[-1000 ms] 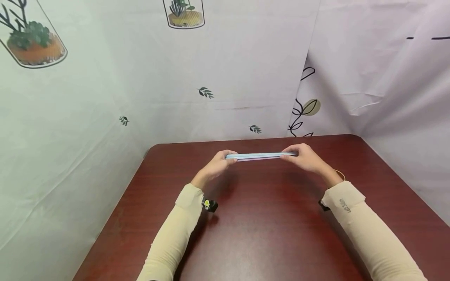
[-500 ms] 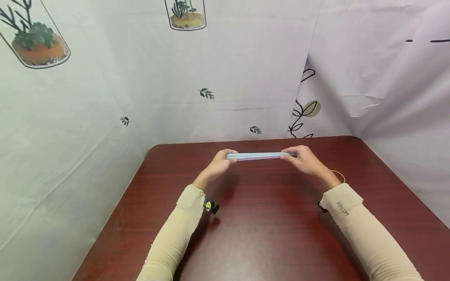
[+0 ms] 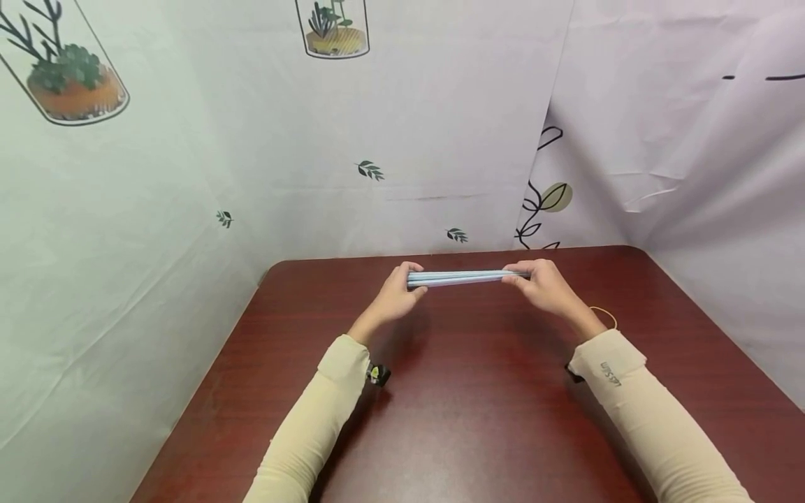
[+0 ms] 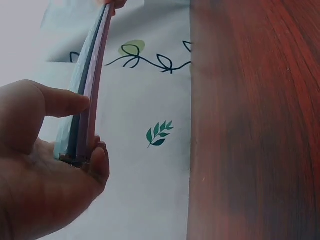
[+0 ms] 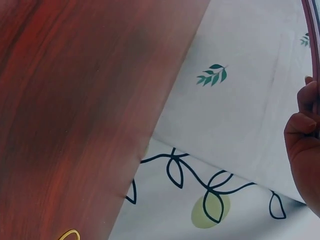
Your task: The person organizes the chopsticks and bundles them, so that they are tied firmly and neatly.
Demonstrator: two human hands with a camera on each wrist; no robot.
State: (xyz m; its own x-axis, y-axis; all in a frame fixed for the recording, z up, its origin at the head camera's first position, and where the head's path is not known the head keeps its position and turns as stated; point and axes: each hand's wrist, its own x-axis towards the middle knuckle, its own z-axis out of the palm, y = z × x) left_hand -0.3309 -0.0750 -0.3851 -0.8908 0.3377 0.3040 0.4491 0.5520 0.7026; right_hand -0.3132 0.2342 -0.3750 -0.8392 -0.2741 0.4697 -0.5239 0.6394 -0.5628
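Observation:
In the head view, both hands hold a thin flat stack (image 3: 459,278) up over the far part of the table, seen nearly edge-on. My left hand (image 3: 396,293) grips its left end, with fingers above and thumb below. My right hand (image 3: 542,283) pinches the right end between thumb and fingers. The left wrist view shows light blue, dark and purple-pink layers in the stack (image 4: 90,82), and the thumb of the left hand (image 4: 40,150) lying across its edge. Only a sliver of the stack (image 5: 314,40) appears beside the right hand (image 5: 306,145) in the right wrist view.
The dark red wooden table (image 3: 465,405) has rounded far corners. White cloth (image 3: 415,126) printed with leaves and potted plants hangs behind and at both sides. A small black device (image 3: 379,374) sits at the left wrist, and a yellow band (image 3: 605,314) at the right.
At its left end the stack now shows more of its layers, and the left thumb sits a little lower, farther from the fingers. My right hand has barely moved.

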